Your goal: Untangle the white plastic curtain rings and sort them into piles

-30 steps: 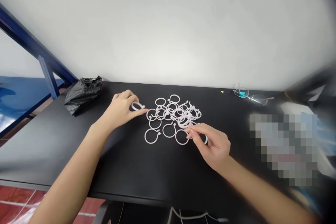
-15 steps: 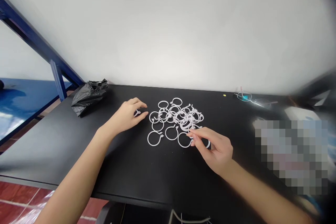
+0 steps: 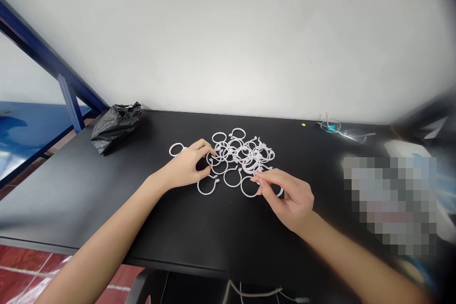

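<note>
A loose pile of white plastic snap rings (image 3: 233, 176), many with their small clasps open, lies on the black table (image 3: 185, 228). My left hand (image 3: 192, 164) is at the pile's left edge, thumb and fingers apart around the side of a ring, not closed on it. Just beyond that hand a single white ring (image 3: 176, 149) lies apart on the table. At the pile's near right side, my right hand (image 3: 288, 197) pinches thumb and index finger together on a white ring, mostly hidden by the hand; part of its arc shows behind the thumb.
A crumpled black plastic bag (image 3: 116, 126) lies at the back left. Eyeglasses (image 3: 330, 126) and a small yellow bit (image 3: 303, 125) are near the wall at the right. A blurred-out item (image 3: 392, 204) covers the right side. Blue metal framing (image 3: 71, 102) stands on the left.
My left hand has moved right to the pile's edge, leaving a single ring on the table where it was. My right hand keeps its pinch in nearly the same place.
</note>
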### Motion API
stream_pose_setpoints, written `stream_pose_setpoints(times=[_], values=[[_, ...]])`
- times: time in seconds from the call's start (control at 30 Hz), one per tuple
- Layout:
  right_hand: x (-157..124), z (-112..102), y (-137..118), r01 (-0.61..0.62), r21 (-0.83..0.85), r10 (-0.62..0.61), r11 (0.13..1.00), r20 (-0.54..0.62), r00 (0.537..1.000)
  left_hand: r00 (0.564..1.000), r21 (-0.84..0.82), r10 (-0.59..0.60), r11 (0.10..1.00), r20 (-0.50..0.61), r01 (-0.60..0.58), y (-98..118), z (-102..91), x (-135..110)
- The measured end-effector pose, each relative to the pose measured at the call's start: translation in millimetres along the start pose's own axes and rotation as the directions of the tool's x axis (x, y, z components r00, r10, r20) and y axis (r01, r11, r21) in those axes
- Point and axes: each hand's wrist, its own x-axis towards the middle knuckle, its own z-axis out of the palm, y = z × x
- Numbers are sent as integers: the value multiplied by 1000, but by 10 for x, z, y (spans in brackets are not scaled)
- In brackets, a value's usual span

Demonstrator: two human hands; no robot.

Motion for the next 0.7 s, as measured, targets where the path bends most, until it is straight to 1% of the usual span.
stream_pose_setpoints(times=[0.13,0.23,0.43,0.53,0.7], values=[[-14,-3,14,-6,-13,6,1000,-1,1000,999,-18,35,999,-21,-35,34,41,9],[-20,-5,22,-5,-13,5,1000,2,1000,999,-6,33,999,-36,-33,46,43,14],[-13,1,19,-5,-3,6,1000,5,1000,997,10,56,998,-46,-56,24,30,30],[-16,1,22,-10,1,10,1000,9,1000,996,-13,71,997,-59,-72,10,24,38],[-30,7,33,-25,-28,25,999,11,1000,981,-131,90,985,-170,-113,76,15,26]])
